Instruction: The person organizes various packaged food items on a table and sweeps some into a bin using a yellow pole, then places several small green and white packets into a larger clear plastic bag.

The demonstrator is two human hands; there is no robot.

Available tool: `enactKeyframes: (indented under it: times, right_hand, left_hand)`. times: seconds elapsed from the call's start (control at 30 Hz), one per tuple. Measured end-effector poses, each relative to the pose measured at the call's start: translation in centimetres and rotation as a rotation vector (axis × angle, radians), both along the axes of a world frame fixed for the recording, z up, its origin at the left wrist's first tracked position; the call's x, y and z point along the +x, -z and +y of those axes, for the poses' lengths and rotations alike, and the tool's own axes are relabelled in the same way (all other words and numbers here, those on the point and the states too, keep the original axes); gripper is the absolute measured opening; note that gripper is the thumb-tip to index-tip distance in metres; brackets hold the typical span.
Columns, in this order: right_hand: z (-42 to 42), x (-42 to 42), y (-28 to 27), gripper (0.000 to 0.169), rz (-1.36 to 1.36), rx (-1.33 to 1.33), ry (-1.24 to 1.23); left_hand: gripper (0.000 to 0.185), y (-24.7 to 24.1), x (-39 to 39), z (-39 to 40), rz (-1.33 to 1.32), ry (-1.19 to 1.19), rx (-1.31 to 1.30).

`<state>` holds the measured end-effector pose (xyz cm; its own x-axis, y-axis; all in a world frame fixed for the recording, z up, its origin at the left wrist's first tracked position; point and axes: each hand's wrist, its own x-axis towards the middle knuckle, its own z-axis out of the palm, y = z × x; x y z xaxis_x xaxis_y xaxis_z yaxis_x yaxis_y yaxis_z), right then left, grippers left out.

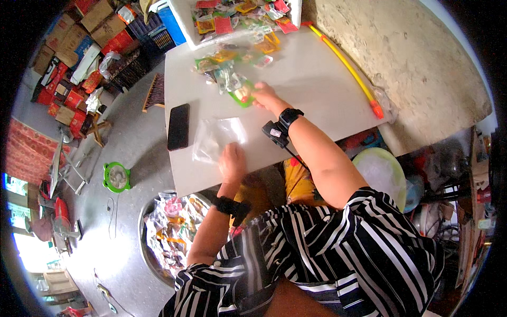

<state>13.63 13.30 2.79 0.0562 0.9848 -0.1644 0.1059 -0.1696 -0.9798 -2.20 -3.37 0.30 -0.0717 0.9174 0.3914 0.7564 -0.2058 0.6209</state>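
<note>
My right hand [266, 96] grips the edge of a green-bordered packet [242, 95] above the table, a little blurred. Beyond it lies a loose group of small packets [222, 59], green, yellow and clear. My left hand [232, 160] rests at the near part of the table on the edge of a clear plastic bag [214, 138]; its fingers are curled, and whether they pinch the bag cannot be told. A black smartphone [178, 126] lies left of the bag. At the far side stands a white foam box [194, 41] filled with small colourful packets.
The table [317, 91] meets a rough wall [416, 71] on the right, where a yellow tube with orange ends [348, 67] lies. Below the table's left corner stands a round metal basin [143, 241] of filled packets. A green fan [117, 177] is on the floor.
</note>
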Motion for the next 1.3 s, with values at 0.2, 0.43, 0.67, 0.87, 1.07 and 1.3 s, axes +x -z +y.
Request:
enactKeyframes:
  times: [0.2,0.43,0.67,0.87,1.07,1.3]
  right_hand:
    - [1.7,0.6,1.5,0.016,0.054,-0.004,-0.017]
    - [-2.3,4.2,0.6,0.017,-0.009,-0.074,-0.244]
    - [-2.5,13.2,0.5,0.020,-0.613,-0.024,-0.096]
    - [-1.6,11.3,-3.3,0.025,-1.248,0.290,0.100]
    - [3.5,1.8,-1.5,0.040,-0.977,0.689,-0.181]
    - [4.5,-6.4,-2.0,0.057,-1.025,0.418,-0.124]
  left_hand:
    - [0.013,-0.1,0.0,0.0,0.019,0.019,0.005]
    - [0.011,0.4,-0.2,0.2,-0.019,0.039,0.025]
    - [0.010,0.3,0.1,0.2,-0.040,0.063,0.071]
    - [0.009,0.2,0.1,0.1,-0.032,0.045,0.053]
    - [0.007,-0.3,0.2,0.0,-0.028,0.068,0.056]
    - [0.011,-1.1,0.3,-0.6,-0.015,0.081,-0.081]
